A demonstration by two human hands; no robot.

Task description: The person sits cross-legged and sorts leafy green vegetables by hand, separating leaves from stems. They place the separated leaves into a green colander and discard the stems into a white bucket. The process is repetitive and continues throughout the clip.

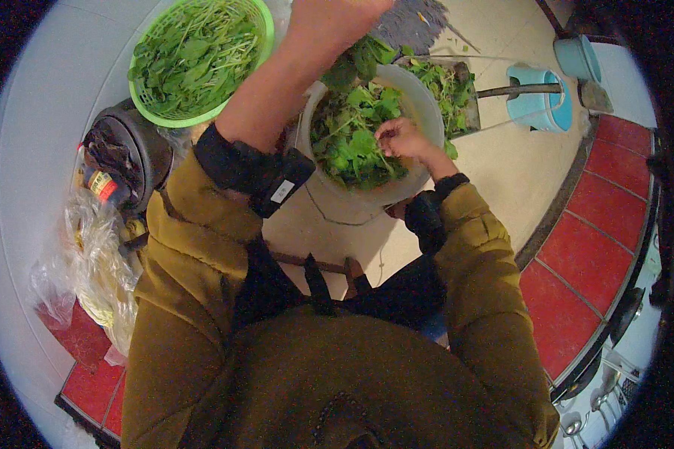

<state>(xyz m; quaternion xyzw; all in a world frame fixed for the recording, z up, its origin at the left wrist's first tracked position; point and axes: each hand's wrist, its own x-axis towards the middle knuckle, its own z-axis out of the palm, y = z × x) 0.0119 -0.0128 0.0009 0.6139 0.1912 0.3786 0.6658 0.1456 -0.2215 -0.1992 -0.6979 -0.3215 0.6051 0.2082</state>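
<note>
A translucent plastic bucket stands on the floor before me, with leafy greens inside. My right hand is over the bucket, its fingertips pinched together at the edge of the leaves. My left hand is raised beyond the bucket's far left side and is cut off by the top of the picture. Directly below it, darker green leaves overlap the bucket's rim. The left fingers are hidden, so I cannot tell whether they grip these leaves. A light green plastic basket full of greens stands at the upper left.
A dustpan holding plant scraps lies right of the bucket, near a light blue container. Dark shaggy cloth lies beyond. On the left are a black pot, a bottle and a plastic bag. Red tiles edge the right.
</note>
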